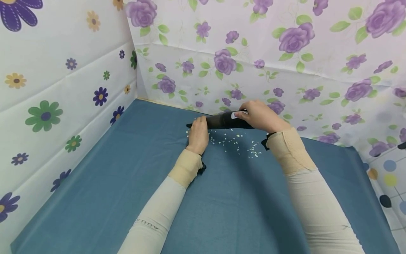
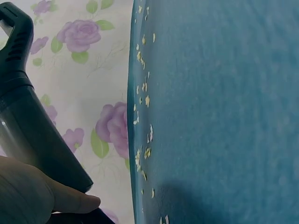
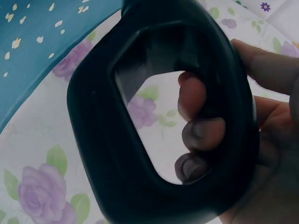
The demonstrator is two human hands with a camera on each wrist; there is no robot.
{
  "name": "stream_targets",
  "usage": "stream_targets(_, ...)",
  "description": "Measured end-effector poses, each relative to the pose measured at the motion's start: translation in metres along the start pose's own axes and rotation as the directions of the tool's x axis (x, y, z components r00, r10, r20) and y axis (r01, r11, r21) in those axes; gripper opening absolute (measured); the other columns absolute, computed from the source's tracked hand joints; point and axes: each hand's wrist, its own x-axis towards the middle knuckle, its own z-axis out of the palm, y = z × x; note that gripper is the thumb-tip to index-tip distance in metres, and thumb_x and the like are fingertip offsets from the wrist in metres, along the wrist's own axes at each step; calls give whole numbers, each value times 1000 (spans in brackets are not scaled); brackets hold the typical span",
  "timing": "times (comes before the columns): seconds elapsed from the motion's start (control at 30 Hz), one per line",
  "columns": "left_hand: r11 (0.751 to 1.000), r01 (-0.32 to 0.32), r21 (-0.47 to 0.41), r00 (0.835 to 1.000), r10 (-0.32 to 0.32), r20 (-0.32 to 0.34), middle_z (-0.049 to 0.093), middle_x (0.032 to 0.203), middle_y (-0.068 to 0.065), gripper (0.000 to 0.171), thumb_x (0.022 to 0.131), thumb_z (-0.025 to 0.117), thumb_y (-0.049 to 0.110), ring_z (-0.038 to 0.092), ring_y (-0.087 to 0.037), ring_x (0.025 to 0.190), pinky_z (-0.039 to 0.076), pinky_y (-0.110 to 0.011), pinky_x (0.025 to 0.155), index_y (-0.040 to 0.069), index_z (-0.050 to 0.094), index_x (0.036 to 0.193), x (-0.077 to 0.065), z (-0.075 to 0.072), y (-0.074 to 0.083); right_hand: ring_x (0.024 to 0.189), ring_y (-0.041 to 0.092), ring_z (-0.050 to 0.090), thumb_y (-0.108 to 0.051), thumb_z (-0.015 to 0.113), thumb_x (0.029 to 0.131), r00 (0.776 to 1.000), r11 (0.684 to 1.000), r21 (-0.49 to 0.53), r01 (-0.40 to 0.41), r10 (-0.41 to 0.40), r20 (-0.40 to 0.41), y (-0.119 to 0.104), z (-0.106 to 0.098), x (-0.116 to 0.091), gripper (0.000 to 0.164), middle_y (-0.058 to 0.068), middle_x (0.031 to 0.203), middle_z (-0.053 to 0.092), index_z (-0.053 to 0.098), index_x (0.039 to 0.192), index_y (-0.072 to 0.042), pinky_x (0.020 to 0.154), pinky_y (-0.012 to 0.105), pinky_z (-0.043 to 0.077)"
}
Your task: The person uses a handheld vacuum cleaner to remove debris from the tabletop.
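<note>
A black handheld vacuum cleaner [image 1: 225, 120] is held level above the far part of the blue-covered table. My right hand [image 1: 261, 114] grips its loop handle [image 3: 243, 126], and several fingertips show through the loop in the right wrist view. At the front end, my left hand [image 1: 198, 134] is wrapped around the body just behind the dark narrow nozzle [image 1: 189, 125]. In the left wrist view, the left thumb [image 2: 77, 200] lies along the vacuum's front. Small pale flakes [image 1: 236, 141] are scattered on the cloth under and in front of the vacuum.
The blue cloth [image 1: 127, 183] covers the table. A floral sheet [image 1: 203, 67] hangs right behind its far edge, and a flower-patterned sheet [image 1: 57, 88] runs along the left side. A dotted sheet [image 1: 385, 183] borders the right side.
</note>
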Motion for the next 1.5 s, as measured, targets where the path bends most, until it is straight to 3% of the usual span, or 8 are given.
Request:
stream_targets(0.23, 1000, -4, -5, 1000, 4, 15, 65, 121, -24, 41, 94, 71, -7, 64, -38, 116, 55, -44, 100, -6, 58, 133, 0, 3, -1, 80, 28, 62, -27, 72, 101, 1000, 1000, -18, -15, 15, 25, 4, -2, -2, 36, 17, 100, 71, 71, 117, 5, 77, 44, 51)
stream_targets(0.67, 999, -28, -17, 1000, 28, 1, 65, 121, -24, 40, 93, 72, -7, 64, -37, 116, 56, -43, 98, -6, 59, 131, -1, 4, 2, 82, 27, 64, -27, 72, 101, 1000, 999, -35, 2, -3, -11, 3, -7, -6, 34, 16, 102, 74, 74, 116, 3, 78, 44, 51)
stream_targets(0.9, 1000, -19, -20, 1000, 19, 5, 65, 122, -23, 42, 92, 74, -8, 63, -37, 118, 55, -43, 100, -6, 60, 131, -1, 4, 1, 74, 25, 62, -29, 72, 101, 1000, 999, -38, -3, 2, -9, 5, -6, -4, 33, 14, 94, 73, 75, 113, 2, 72, 41, 49)
stream_targets(1.27, 999, -28, -31, 1000, 28, 10, 65, 122, -23, 41, 91, 73, -9, 63, -37, 117, 53, -44, 102, -5, 60, 130, -1, 2, -3, 83, 28, 65, -29, 72, 101, 1000, 999, -36, -10, 9, -9, 6, -5, -3, 38, 18, 105, 74, 74, 119, 4, 79, 46, 52)
stream_targets(1.5, 999, -37, -22, 999, 37, 7, 66, 119, -23, 38, 91, 74, -8, 64, -37, 115, 54, -44, 101, -5, 61, 128, -1, 1, -3, 104, 36, 70, -22, 60, 108, 1000, 1000, 12, 6, -6, -4, 5, -5, -5, 34, 24, 116, 72, 72, 124, 6, 94, 53, 54)
